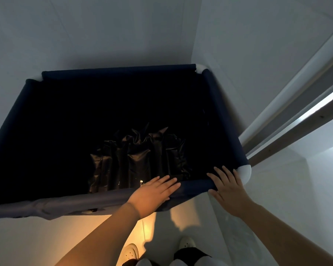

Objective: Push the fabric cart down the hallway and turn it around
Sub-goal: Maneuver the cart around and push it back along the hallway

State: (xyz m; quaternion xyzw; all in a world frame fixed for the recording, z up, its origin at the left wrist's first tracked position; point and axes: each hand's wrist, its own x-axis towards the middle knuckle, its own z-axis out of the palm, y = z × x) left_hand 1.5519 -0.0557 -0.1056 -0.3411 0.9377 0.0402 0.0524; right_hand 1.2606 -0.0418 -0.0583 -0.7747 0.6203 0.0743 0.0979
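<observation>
The fabric cart [112,120] fills the centre of the head view, standing on a pale floor [37,239] directly in front of the person. It is a deep, open-topped bin of dark navy cloth, its top edge formed by cloth sleeves wrapped around a tubular frame. White rounded corner fittings show at the far right corner [199,68] and at the near right corner [245,172]; a third shows partly at the far left. The interior is very dark. A crumpled, glossy black sheet [140,160] lies at the bottom, toward the near side.

The left hand [154,192] lies flat on the near rim [85,202], fingers extended and close together, pointing right and forward over the edge. The right hand [228,186] rests on the same rim just beside the near right corner fitting, fingers spread and laid over the cloth. Neither grip closes around the rim.

The cart's right side runs close to a white wall [248,54]. A pale door frame [296,104] slants along the right. Two white shoes [131,252] show below.
</observation>
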